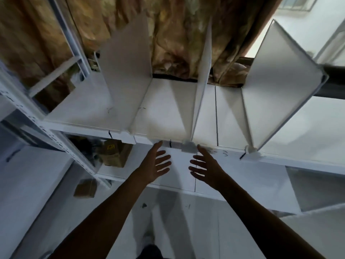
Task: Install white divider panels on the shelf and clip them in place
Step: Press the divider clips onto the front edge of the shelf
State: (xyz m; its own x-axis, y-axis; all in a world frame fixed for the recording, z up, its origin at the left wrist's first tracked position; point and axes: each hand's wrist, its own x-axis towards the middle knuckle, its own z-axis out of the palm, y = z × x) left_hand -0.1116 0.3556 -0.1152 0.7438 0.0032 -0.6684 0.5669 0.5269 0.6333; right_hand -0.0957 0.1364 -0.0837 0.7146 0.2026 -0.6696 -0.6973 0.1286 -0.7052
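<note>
Three white divider panels stand upright on the white shelf: a left panel, a thin middle panel seen edge-on, and a right panel. A grey clip sits at the shelf's front edge under the middle panel. Another clip holds the right panel's foot. My left hand and my right hand hover just below the front edge, either side of the grey clip. Both are empty, palms facing each other, fingers spread.
A white perforated upright post frames the shelf on the left. Brown cardboard boxes sit on the lower shelf. A brown patterned curtain hangs behind. Black pen marks dot the front edge. My shoes show on the floor below.
</note>
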